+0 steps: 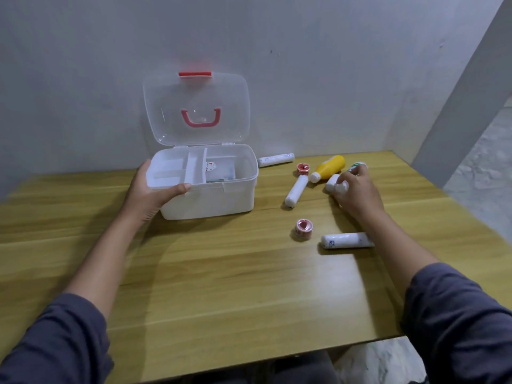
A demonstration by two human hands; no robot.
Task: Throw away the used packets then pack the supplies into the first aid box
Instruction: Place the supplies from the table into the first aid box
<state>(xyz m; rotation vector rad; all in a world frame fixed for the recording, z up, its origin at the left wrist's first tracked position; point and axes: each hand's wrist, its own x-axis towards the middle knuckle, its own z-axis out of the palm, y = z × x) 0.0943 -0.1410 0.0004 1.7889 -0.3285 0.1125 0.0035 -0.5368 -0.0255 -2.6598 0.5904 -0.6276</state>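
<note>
The white first aid box [221, 200] stands open on the wooden table, its clear lid [196, 106] leaning back against the wall. A white divided tray [177, 173] sits in its left half; a packet lies below on the right. My left hand [151, 189] grips the tray's front left corner. My right hand [357, 189] curls around a white bandage roll [333, 182] on the table. A green-and-white tube [357, 166] pokes out behind its fingers. Nearby lie a yellow bottle [329, 167], several white rolls [296, 191] [346, 240] [275, 159] and two pink tape rolls [303, 168] [304, 228].
The table [221, 273] stands against a grey wall at the back. Its front edge runs along the bottom and its right edge lies past the supplies. A grey slanted beam [460, 112] rises at the right. Marble floor shows beyond the table's edges.
</note>
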